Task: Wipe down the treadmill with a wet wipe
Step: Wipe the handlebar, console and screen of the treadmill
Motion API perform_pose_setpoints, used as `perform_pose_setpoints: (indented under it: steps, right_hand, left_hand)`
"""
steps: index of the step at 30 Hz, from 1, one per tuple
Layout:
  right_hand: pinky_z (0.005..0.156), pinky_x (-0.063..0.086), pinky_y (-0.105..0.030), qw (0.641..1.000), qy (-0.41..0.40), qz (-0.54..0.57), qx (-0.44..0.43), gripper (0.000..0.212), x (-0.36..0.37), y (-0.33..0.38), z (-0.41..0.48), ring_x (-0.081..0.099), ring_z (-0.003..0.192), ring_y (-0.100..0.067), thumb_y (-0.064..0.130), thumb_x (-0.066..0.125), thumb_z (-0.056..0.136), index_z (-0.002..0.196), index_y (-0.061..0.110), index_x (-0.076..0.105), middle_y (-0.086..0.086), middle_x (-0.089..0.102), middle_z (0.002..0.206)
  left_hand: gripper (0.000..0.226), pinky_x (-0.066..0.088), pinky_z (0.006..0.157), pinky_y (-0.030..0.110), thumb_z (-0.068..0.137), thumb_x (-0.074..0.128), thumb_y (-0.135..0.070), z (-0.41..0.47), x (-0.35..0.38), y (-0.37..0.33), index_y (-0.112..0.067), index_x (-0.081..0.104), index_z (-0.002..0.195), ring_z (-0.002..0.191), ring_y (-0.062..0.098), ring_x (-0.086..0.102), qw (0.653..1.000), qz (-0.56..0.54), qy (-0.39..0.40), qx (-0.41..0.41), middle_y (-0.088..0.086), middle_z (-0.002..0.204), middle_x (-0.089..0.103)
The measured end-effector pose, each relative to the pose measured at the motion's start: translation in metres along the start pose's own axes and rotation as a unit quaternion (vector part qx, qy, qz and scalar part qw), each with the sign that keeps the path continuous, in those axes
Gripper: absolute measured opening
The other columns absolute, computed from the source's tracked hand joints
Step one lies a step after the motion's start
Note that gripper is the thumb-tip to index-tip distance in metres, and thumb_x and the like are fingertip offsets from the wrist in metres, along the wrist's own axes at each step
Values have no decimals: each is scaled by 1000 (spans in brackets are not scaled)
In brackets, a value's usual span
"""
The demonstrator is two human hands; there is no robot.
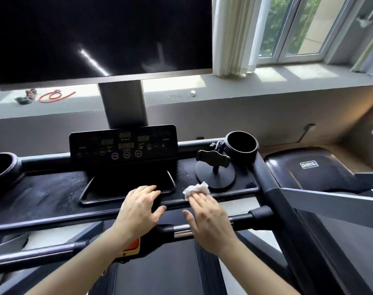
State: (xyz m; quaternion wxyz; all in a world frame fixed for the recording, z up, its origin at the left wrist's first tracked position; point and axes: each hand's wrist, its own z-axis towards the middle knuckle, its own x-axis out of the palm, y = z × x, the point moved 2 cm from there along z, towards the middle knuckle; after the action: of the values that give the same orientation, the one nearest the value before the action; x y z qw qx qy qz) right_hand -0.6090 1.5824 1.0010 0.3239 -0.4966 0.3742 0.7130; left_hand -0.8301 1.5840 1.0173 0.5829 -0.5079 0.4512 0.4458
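Both forearms enter from 6 o'clock, angled up toward the treadmill [53, 201] console tray. Left hand [139, 209] palm down, fingers straight and slightly spread, tips resting on the front edge of the tray just below the control panel [122, 144]; thumb out toward 3 o'clock; it holds nothing. Right hand [209, 220] palm down, fingers straight and together, fingertips [197, 198] pressing a crumpled white wipe [197, 189] flat on the tray; thumb splayed toward 9 o'clock, not curled round the wipe. Wipe sits on the tray's right part, just at 7 o'clock of the phone holder [215, 167] base, touching or nearly so, cannot tell which. Cup holder [242, 146] at 1 o'clock of the phone holder; another cup holder at far 9 o'clock. Handlebar [181, 231] crosses under both wrists. Dark monitor [100, 37] at 12 o'clock on a grey post. Window [298, 28] at 1 o'clock; red cable [55, 96] on the sill at 10 o'clock.
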Motion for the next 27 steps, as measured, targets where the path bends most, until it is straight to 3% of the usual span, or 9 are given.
perform_pose_setpoints:
  steps: [3,6,9,14,17,20,22,25,27]
  right_hand:
    - [121,29,-30,1000,-23,-13,0,48,-19,-51,-11,55,131,-15,38,34,107,135,13,63,-1,65,135]
    - [117,36,-31,998,-53,-13,-10,39,-26,-75,-15,61,124,-14,30,44,104,128,13,68,1,70,127]
    - [110,44,-33,997,-61,-28,26,39,-27,-99,-15,65,115,-19,34,40,104,117,14,72,-1,72,118]
    - [116,40,-41,982,13,-133,130,70,-36,-145,-19,62,124,-31,51,24,104,127,0,67,-18,67,130]
    - [116,40,-47,976,15,-69,208,87,-23,-103,-16,57,130,-39,63,19,101,134,-7,60,-26,61,136]
    - [117,39,-46,989,12,-15,143,87,-9,-56,-27,50,138,-35,65,17,103,142,-3,53,-21,55,146]
    - [119,38,-41,995,23,-33,95,82,-12,-68,-30,51,138,-32,63,22,103,142,-1,55,-19,56,146]
    - [118,36,-43,986,53,-64,142,101,-30,-119,-16,52,136,-37,73,4,98,141,-3,54,-24,55,145]
    - [124,23,-40,982,82,-53,160,114,-37,-135,0,37,147,-32,81,-7,88,151,0,42,-20,42,157]
  left_hand:
    - [65,42,113,40,82,55,-58,4,3,-6,-14,73,126,133,23,56,1000,-6,3,-15,5,138,65]
    - [71,45,111,41,81,47,-64,4,5,-5,-14,75,123,130,23,58,1000,-3,-3,-14,5,135,67]
    - [83,41,114,39,78,37,-71,2,1,-7,-15,72,128,135,21,55,1000,-1,9,-16,3,140,64]
    - [95,37,117,39,74,36,-79,-1,0,-13,-13,69,133,140,22,51,999,-5,20,-32,5,145,60]
    - [94,42,114,41,75,39,-78,-2,0,-16,-8,72,128,136,26,56,999,-2,24,-29,9,140,64]
    - [94,42,113,41,75,40,-78,-2,1,-18,-7,72,126,135,27,57,999,-1,25,-32,11,139,65]
    - [96,40,115,40,74,38,-80,-2,0,-18,-8,71,129,137,26,55,999,0,27,-34,10,141,63]
    - [101,34,118,37,72,33,-82,-3,-4,-21,-10,67,135,142,23,49,999,1,27,-38,7,147,59]
    - [103,32,119,36,71,32,-83,-4,-3,-21,-11,66,137,144,21,47,999,1,26,-41,6,149,57]
